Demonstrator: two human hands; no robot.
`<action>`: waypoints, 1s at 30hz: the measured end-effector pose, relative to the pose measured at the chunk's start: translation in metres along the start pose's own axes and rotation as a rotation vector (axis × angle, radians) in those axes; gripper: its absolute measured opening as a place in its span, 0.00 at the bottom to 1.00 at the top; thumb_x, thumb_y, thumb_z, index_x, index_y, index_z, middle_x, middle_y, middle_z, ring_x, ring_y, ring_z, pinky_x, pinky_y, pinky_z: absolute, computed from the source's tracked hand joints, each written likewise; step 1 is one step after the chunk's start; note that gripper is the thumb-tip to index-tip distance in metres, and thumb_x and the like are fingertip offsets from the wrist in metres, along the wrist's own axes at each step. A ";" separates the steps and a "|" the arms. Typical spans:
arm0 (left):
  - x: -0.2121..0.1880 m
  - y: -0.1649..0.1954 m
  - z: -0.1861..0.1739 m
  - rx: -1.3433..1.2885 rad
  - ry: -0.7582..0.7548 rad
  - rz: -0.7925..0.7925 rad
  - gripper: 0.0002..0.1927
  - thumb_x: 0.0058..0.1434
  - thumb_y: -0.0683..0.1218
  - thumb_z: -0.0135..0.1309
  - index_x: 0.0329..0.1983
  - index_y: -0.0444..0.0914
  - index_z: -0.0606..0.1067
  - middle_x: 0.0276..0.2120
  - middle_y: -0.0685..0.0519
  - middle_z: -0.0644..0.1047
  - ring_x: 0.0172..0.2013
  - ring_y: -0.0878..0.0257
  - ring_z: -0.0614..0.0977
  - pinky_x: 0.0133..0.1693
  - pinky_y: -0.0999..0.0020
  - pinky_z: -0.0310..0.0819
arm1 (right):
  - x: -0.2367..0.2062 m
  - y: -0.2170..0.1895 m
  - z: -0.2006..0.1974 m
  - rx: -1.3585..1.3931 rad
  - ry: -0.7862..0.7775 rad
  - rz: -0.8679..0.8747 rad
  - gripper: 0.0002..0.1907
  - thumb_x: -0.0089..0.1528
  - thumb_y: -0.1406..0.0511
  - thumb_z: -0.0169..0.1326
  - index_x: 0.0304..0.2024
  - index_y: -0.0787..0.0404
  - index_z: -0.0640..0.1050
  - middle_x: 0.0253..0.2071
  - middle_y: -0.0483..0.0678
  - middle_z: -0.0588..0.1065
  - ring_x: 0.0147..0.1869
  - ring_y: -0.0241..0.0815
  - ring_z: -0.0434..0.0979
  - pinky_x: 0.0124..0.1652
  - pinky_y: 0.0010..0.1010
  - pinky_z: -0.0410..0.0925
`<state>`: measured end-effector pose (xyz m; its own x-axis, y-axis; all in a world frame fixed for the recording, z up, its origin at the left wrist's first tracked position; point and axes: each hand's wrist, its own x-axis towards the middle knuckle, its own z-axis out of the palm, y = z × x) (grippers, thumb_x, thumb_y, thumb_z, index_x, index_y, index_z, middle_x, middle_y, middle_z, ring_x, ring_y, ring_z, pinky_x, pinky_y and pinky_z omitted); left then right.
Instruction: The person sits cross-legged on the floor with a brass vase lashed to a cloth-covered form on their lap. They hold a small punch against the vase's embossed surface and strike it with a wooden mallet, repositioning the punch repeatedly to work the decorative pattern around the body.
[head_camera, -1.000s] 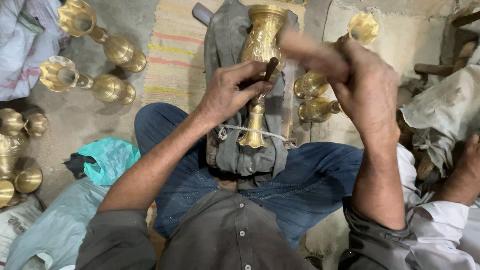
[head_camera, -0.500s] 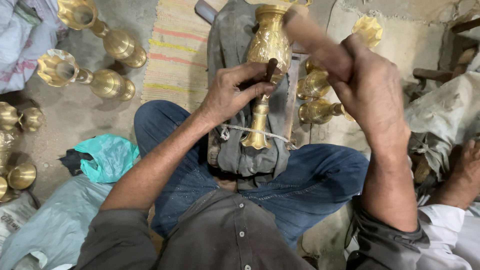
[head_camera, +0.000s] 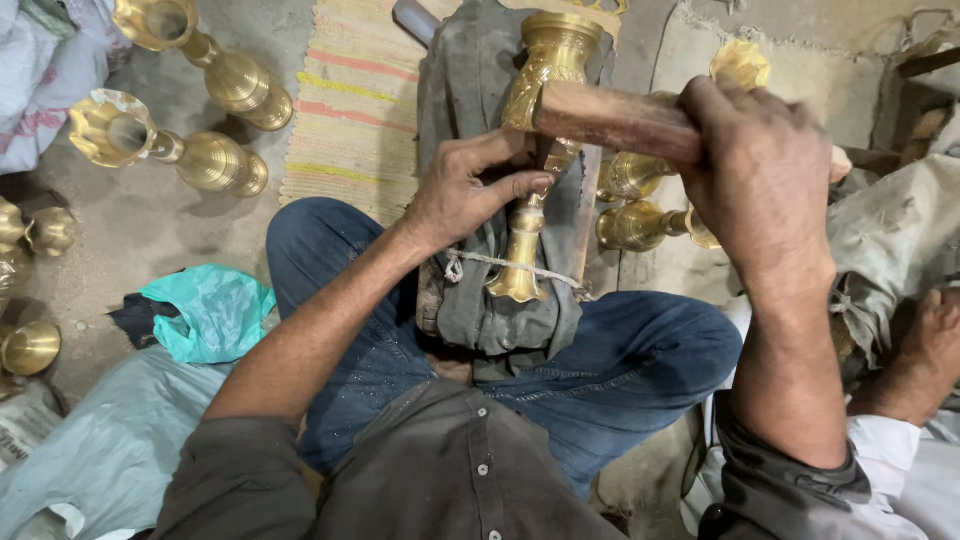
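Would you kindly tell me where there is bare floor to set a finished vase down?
Free: bare floor between the two lying brass vases, the teal bag and the striped mat. Crowded: the padded block, where the left hand steadies the vase and the right hand holds the wooden mallet; more vases lie beside it.

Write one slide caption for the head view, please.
Left hand steadies a brass vase on a cloth-wrapped block; right hand grips a wooden mallet.
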<state>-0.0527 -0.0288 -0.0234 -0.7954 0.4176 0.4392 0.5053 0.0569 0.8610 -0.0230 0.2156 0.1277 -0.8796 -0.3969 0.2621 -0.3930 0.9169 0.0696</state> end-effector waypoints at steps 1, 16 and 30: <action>0.000 0.000 0.000 -0.027 0.004 -0.023 0.16 0.66 0.49 0.64 0.55 0.40 0.79 0.48 0.52 0.84 0.47 0.63 0.87 0.50 0.65 0.88 | 0.001 -0.001 -0.001 0.108 -0.015 0.057 0.13 0.62 0.70 0.64 0.43 0.66 0.73 0.35 0.58 0.78 0.39 0.58 0.81 0.39 0.49 0.70; -0.004 -0.010 -0.006 -0.049 0.032 -0.096 0.18 0.63 0.52 0.66 0.51 0.39 0.79 0.40 0.54 0.84 0.40 0.65 0.88 0.42 0.67 0.87 | 0.006 0.004 0.013 0.097 -0.038 0.041 0.11 0.66 0.67 0.62 0.46 0.62 0.73 0.39 0.52 0.77 0.44 0.51 0.80 0.45 0.44 0.71; -0.007 -0.021 -0.010 -0.123 0.036 -0.125 0.14 0.63 0.50 0.67 0.48 0.40 0.81 0.35 0.55 0.84 0.36 0.67 0.87 0.40 0.70 0.87 | 0.018 -0.012 0.007 0.300 -0.010 0.037 0.12 0.68 0.69 0.61 0.49 0.67 0.72 0.39 0.56 0.77 0.48 0.55 0.82 0.48 0.43 0.74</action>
<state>-0.0615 -0.0423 -0.0415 -0.8618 0.3818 0.3340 0.3590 -0.0061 0.9333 -0.0358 0.1971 0.1243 -0.8970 -0.3648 0.2495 -0.4205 0.8784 -0.2274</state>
